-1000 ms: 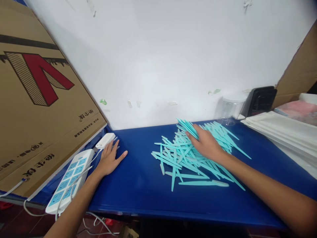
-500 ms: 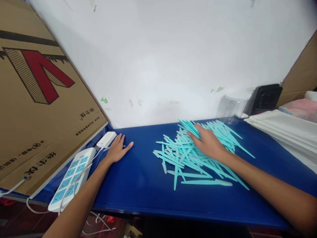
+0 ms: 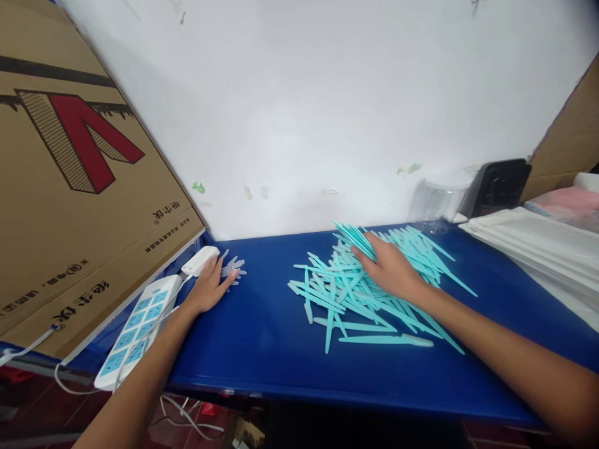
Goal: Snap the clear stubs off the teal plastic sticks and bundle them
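A bundle of turquoise eyebrow razors (image 3: 354,237) is gripped in my right hand (image 3: 390,265), their thin ends pointing up and left. Beneath that hand spreads a loose pile of more turquoise razors (image 3: 346,290), many with pale, translucent blade ends. On the left of the table my left hand (image 3: 208,287) lies with its fingers apart, beside a small heap of translucent plastic pieces (image 3: 234,268). Its thumb reaches over part of this heap, and its fingertips are close to a white plug-in box (image 3: 201,259).
A white power strip (image 3: 135,330) with cords lies along the left edge, before a large cardboard box (image 3: 84,218). At the back right stand a clear jar (image 3: 440,202) and a black object (image 3: 500,190). White sheets or bags (image 3: 524,243) are stacked at right.
My left hand has shifted slightly left and down, uncovering the translucent pieces that it mostly hid before. My right hand keeps its bundle of razors in nearly the same place.
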{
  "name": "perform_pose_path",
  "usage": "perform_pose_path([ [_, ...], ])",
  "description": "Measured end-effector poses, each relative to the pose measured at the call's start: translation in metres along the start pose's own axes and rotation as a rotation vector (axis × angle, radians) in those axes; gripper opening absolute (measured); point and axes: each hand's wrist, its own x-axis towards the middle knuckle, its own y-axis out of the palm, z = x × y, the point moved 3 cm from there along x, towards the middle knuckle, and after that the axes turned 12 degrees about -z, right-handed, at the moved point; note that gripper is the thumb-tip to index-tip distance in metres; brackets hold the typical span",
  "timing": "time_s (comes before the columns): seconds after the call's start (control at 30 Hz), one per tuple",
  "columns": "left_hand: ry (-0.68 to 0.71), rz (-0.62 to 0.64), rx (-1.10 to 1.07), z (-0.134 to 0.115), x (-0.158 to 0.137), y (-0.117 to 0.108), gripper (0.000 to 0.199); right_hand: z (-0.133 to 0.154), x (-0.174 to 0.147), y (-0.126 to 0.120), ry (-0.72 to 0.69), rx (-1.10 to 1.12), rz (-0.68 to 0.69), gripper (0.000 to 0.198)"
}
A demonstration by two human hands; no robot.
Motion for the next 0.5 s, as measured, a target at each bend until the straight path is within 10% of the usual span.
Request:
perform_pose_path([
  [0.5,-0.041,-0.008,-0.086,-0.026,0.03,0.013,0.108,0.003,-0.001,0.001,-0.023,0.02,-0.011,0.027],
])
